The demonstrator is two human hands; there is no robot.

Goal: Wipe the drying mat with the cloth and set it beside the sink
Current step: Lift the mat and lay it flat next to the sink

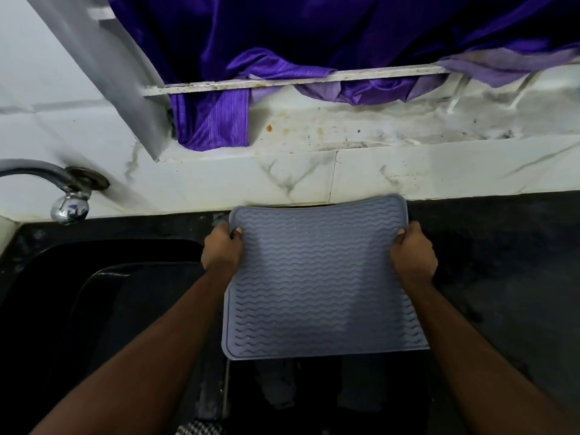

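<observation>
A grey ribbed drying mat [320, 277] hangs over the dark counter [502, 262], just right of the black sink [103, 296]. My left hand [222, 249] pinches the mat's upper left edge, thumb on top. Gripping the upper right edge is my right hand [412, 252]. The mat's far edge bows slightly and nears the tiled back wall. A black-and-white checked cloth [199, 428] shows as a small patch at the bottom edge, mostly out of frame.
A chrome tap [70, 208] juts from the white tiled wall [314, 177] at the left. A purple curtain [282, 32] hangs over a stained window ledge [361, 133] behind the counter.
</observation>
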